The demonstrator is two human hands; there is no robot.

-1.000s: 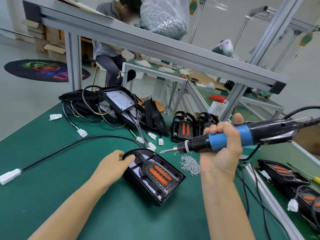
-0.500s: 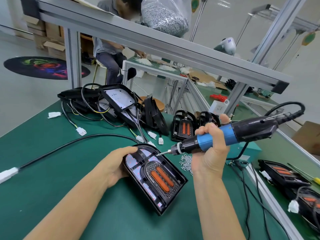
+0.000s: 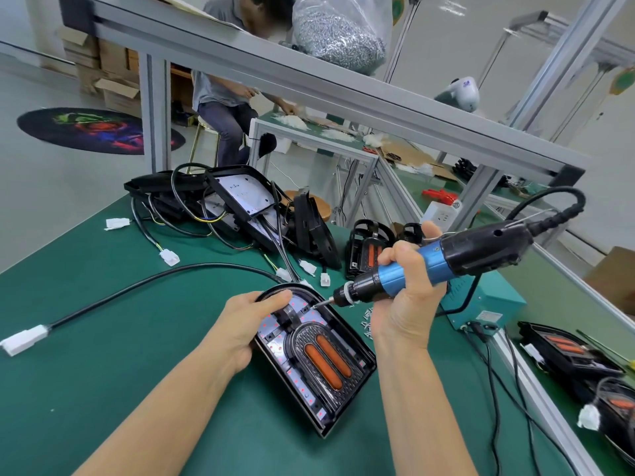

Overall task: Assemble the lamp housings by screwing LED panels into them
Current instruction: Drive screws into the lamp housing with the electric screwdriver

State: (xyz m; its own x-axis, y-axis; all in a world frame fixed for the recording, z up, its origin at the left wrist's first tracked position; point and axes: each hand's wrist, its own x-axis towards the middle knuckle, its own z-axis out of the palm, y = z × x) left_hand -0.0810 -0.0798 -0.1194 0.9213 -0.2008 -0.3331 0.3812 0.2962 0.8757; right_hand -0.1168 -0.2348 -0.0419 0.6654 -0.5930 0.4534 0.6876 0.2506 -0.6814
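On green bench (image 3: 103,355), mid-frame: left hand (image 3: 245,324) gripping lamp housing (image 3: 357,352); right hand (image 3: 407,297) wrapped round electric screwdriver (image 3: 446,261), tip on LED panel (image 3: 311,314).

R hand (image 3: 407,297) grips screwdriver (image 3: 436,264), tip on LED panel (image 3: 311,341); L hand (image 3: 245,324) holds housing (image 3: 357,345).

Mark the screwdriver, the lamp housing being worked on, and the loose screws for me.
electric screwdriver (image 3: 409,271), head view, on its blue grip.
lamp housing (image 3: 357,341), head view, on its black right rim.
loose screws (image 3: 367,322), head view, on the small pile left of the right wrist.
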